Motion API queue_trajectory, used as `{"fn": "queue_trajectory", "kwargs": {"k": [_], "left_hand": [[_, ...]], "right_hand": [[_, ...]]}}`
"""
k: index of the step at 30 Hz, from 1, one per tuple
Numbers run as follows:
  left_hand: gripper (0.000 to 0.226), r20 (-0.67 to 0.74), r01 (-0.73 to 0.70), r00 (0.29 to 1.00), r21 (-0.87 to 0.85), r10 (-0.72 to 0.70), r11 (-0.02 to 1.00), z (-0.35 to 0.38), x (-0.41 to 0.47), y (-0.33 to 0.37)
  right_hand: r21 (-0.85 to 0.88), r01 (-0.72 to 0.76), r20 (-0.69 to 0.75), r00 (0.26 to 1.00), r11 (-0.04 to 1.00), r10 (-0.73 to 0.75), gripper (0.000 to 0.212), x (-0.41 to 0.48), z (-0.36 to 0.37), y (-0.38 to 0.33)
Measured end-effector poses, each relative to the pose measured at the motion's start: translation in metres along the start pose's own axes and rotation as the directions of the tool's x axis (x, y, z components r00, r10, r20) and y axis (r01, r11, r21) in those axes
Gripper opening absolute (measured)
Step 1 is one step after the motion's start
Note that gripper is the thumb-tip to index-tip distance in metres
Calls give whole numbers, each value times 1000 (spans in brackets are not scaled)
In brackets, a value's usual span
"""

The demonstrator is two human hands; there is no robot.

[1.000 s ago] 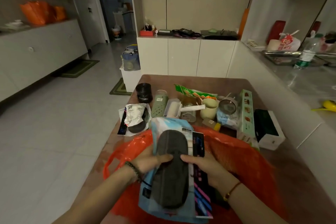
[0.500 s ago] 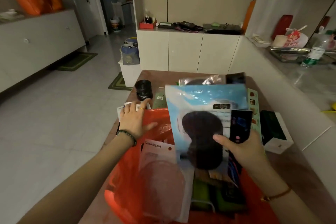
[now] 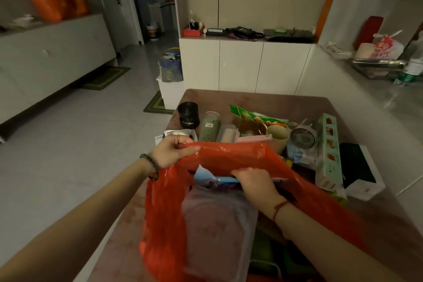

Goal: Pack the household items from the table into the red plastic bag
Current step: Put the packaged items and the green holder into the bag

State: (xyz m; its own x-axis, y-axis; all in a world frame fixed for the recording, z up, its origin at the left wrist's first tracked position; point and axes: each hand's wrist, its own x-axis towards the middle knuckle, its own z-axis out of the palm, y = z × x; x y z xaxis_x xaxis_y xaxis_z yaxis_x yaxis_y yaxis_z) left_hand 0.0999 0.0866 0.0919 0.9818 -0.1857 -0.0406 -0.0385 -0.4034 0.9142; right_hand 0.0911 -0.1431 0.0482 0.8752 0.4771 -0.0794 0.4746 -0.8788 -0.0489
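The red plastic bag [image 3: 229, 155] stands open on the brown table [image 3: 251, 98] in front of me. My left hand [image 3: 170, 151] pinches the bag's far left rim and holds it up. My right hand [image 3: 254, 182] reaches into the bag's mouth and grips the top edge of the blue insole packet [image 3: 206, 175], which is mostly down inside. A pale pink packet [image 3: 212, 231] and green items lie in the bag too.
Beyond the bag lie a black roll [image 3: 188, 114], green bottle [image 3: 209, 126], lint roller [image 3: 229, 134], snack bag [image 3: 254, 117], beige cup [image 3: 277, 135], strainer [image 3: 302, 137], a long green box [image 3: 328, 151] and a black-and-white box [image 3: 361, 170]. White cabinets [image 3: 240, 64] stand behind.
The blue packet, held upright above the bag, has gone down into it with my right hand. My left hand shifted from the bag's side to lifting its far rim.
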Motion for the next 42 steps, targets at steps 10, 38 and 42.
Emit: {"fn": "queue_trajectory", "kwargs": {"k": [10,38,42], "left_hand": [[10,144,62,986,118,-78,991,12,-20,1],[22,348,213,915,12,-204,977,-8,41,-58],[37,316,198,931,-16,-183,980,-7,40,-66]], "right_hand": [[208,33,255,963,978,-87,41,6,-11,-19],[555,-753,690,654,353,310,82,206,64,-33],[560,-768,566,629,311,533,95,204,80,-49]]}}
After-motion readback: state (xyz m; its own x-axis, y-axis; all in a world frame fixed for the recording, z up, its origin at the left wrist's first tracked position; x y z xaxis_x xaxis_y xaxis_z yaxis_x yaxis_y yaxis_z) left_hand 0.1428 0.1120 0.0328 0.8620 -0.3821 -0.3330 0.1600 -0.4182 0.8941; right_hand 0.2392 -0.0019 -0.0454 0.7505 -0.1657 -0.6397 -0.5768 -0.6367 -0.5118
